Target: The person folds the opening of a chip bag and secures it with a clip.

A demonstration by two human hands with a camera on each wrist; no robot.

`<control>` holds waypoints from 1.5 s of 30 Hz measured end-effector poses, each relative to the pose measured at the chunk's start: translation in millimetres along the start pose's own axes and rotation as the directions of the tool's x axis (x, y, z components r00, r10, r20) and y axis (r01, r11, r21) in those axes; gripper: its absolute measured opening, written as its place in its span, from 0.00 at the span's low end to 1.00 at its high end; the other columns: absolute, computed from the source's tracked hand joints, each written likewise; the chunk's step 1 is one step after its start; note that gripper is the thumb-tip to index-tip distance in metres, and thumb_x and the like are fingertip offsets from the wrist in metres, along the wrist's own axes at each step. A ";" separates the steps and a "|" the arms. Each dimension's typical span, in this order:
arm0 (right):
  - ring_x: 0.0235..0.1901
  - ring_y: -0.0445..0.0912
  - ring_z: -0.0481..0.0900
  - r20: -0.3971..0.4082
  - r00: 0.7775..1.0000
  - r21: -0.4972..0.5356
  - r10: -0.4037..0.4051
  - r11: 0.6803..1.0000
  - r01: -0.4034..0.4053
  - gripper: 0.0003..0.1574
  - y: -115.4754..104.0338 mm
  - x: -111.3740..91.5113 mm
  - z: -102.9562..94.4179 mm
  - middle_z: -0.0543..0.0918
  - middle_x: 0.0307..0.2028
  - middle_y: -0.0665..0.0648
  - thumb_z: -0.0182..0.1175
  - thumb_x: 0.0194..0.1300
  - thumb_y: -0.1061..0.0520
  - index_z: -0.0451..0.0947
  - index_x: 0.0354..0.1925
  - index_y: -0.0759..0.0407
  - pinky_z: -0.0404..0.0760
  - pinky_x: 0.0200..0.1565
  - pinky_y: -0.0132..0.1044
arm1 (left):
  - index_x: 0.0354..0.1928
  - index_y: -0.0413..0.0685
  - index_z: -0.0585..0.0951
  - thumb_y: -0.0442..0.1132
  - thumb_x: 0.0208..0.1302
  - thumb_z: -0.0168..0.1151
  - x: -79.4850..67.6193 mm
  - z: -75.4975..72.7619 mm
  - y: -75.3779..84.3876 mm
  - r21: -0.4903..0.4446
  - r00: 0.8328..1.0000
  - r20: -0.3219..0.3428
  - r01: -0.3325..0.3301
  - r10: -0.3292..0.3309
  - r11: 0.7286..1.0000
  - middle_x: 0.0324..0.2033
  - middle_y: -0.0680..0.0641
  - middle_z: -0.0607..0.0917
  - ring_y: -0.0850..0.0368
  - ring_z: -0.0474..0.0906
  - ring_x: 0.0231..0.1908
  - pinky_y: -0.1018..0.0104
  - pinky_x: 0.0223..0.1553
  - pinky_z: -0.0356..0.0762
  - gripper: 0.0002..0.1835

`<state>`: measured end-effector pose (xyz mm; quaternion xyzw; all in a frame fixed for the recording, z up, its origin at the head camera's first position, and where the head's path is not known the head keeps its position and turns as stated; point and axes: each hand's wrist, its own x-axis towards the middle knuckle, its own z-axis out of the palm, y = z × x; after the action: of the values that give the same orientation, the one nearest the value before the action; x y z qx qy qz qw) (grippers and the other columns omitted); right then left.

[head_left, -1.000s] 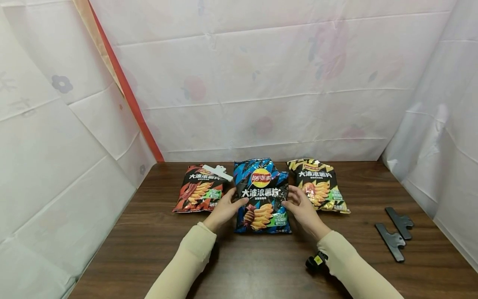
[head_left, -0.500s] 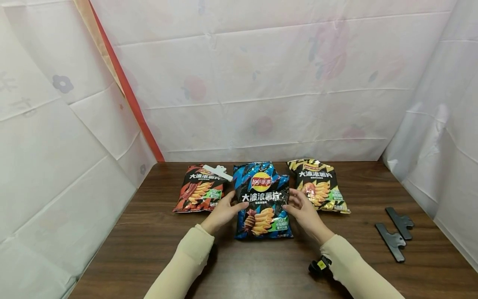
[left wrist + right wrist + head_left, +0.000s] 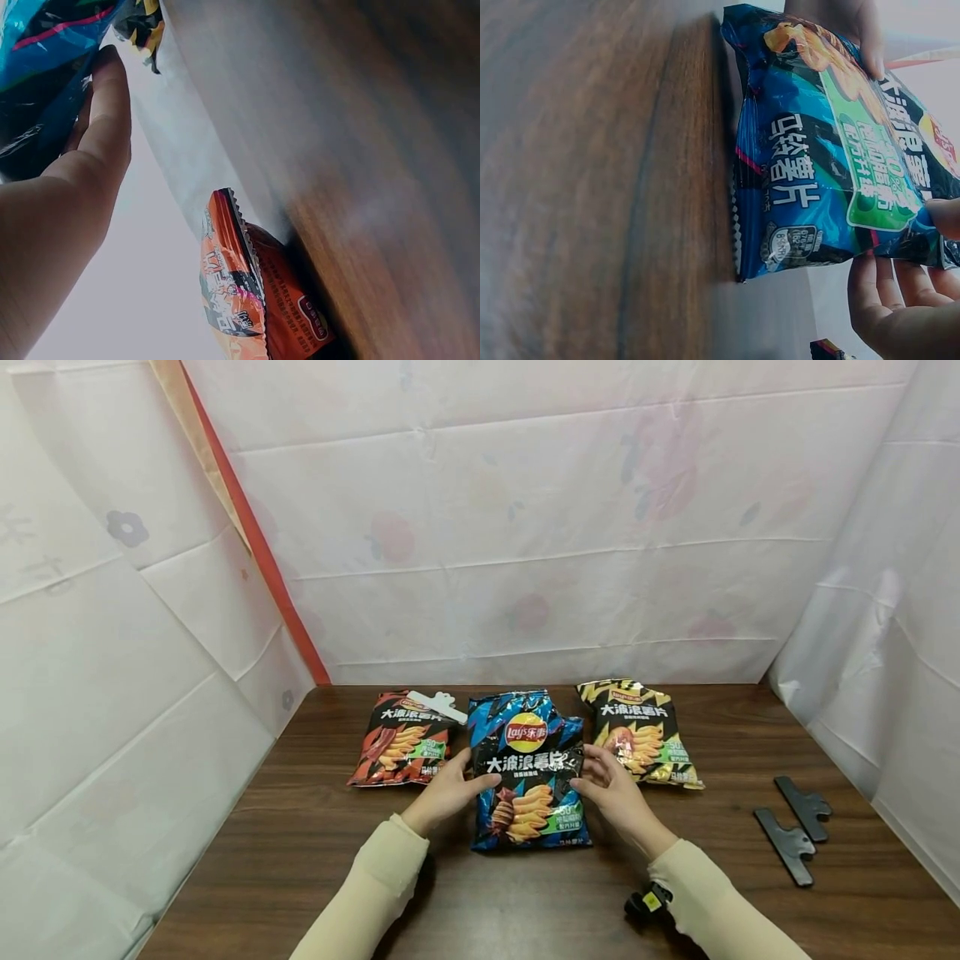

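Both hands hold a blue and black Lay's potato chip bag (image 3: 528, 739) between them, its printed front facing up toward me. Its top edge is uneven, with a step down at the right corner. My left hand (image 3: 447, 792) grips the left side, thumb on the front and fingers behind. On the right side, my right hand (image 3: 621, 797) pinches the bag the same way. In the right wrist view, the bag's lower edge (image 3: 742, 217) is close to the tabletop; whether it touches I cannot tell. Fingertips behind the bag are partly hidden.
A red chip bag (image 3: 401, 743) with a white clip (image 3: 437, 705) at its top lies back left. A yellow and black chip bag (image 3: 637, 735) lies back right. Two dark clips, a farther clip (image 3: 801, 808) and a nearer clip (image 3: 783, 846), lie on the wooden table (image 3: 300, 860) at right.
The blue chip bag, with both hands on it, has moved a little toward me and down. The other bags and the clips have stayed put.
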<state>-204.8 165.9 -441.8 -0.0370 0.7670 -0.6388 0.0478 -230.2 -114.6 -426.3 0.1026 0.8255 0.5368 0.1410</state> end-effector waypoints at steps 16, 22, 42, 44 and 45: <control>0.59 0.59 0.73 0.011 1.000 -0.029 0.005 1.000 -0.004 0.42 2.0 -9.9 -3.4 0.72 0.63 0.72 0.60 0.67 0.62 0.54 0.73 0.65 0.77 0.54 0.38 | 0.74 0.43 0.58 0.48 0.66 0.64 -5.3 1.7 4.6 -0.032 0.999 0.032 -0.018 0.019 0.999 0.68 0.39 0.70 0.42 0.69 0.65 0.42 0.64 0.67 0.40; 0.58 0.58 0.73 0.014 1.000 -0.020 0.004 1.000 -0.004 0.42 0.9 -12.2 -3.9 0.71 0.64 0.73 0.61 0.67 0.63 0.54 0.73 0.66 0.77 0.53 0.36 | 0.75 0.43 0.57 0.51 0.66 0.64 -3.7 1.6 2.6 -0.004 0.999 0.037 -0.017 0.017 1.000 0.68 0.38 0.70 0.43 0.70 0.65 0.43 0.63 0.69 0.42; 0.46 0.26 0.77 -0.047 0.999 0.031 -0.016 0.999 0.017 0.36 -18.7 2.4 -21.3 0.72 0.63 0.67 0.56 0.72 0.46 0.62 0.70 0.61 0.79 0.56 0.38 | 0.76 0.39 0.52 0.52 0.65 0.64 -8.0 -0.2 4.2 0.028 0.998 0.058 -0.036 0.035 0.999 0.72 0.38 0.63 0.42 0.63 0.70 0.42 0.66 0.63 0.47; 0.47 0.26 0.77 -0.064 0.998 0.043 -0.007 0.999 0.009 0.36 -21.2 4.3 -20.2 0.72 0.63 0.66 0.56 0.72 0.45 0.64 0.70 0.61 0.79 0.55 0.34 | 0.76 0.38 0.52 0.52 0.64 0.65 -8.4 -0.3 4.3 0.020 0.998 0.054 -0.033 0.032 0.999 0.72 0.37 0.63 0.42 0.64 0.69 0.42 0.66 0.64 0.48; 0.47 0.26 0.77 -0.074 0.997 0.049 0.000 0.999 0.004 0.36 -22.2 5.0 -19.3 0.72 0.63 0.66 0.56 0.72 0.45 0.64 0.70 0.62 0.79 0.54 0.32 | 0.76 0.38 0.51 0.52 0.64 0.65 -8.5 -0.4 4.2 0.016 0.998 0.055 -0.029 0.029 0.999 0.72 0.37 0.63 0.42 0.64 0.69 0.42 0.66 0.64 0.48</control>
<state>-212.2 180.1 -416.6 -0.0128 0.7523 -0.6584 0.0197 -222.3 -116.0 -421.3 0.1305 0.8242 0.5288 0.1549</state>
